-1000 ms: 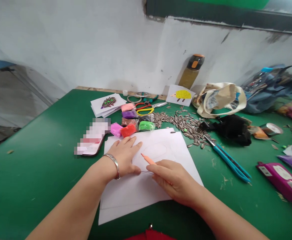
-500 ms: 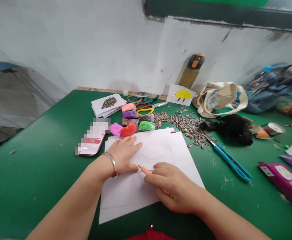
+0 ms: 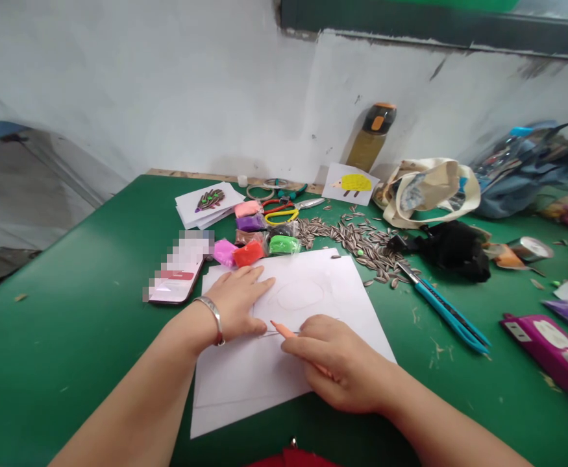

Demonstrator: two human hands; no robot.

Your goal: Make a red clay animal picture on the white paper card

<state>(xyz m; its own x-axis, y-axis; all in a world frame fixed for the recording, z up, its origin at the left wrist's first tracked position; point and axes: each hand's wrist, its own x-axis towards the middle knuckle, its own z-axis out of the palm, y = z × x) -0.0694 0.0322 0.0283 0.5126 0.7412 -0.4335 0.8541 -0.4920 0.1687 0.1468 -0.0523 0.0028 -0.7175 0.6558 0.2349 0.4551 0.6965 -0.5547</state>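
My left hand (image 3: 239, 299) lies flat with fingers spread on the left part of a white paper sheet (image 3: 342, 292). A silver bracelet (image 3: 214, 318) circles that wrist. My right hand (image 3: 335, 363) is closed around an orange marker-like pen (image 3: 282, 329), its tip pointing up and left beside my left thumb. Whether the tip touches the paper I cannot tell. A faint oval outline (image 3: 299, 295) is drawn on the sheet. More white paper (image 3: 235, 395) lies beneath it, reaching toward the table's front edge.
Packets of coloured clay (image 3: 248, 253), yellow-handled scissors (image 3: 284, 215) and scattered sunflower seeds (image 3: 374, 253) lie beyond the paper. A phone (image 3: 179, 275) is at left. To the right are a blue utility knife (image 3: 452, 314), a black bundle (image 3: 456, 250) and a magenta case (image 3: 546, 350). A bottle (image 3: 374, 133) stands behind.
The pen tip and my right hand have shifted very slightly to the right over the paper. My left hand stays spread on the sheet.
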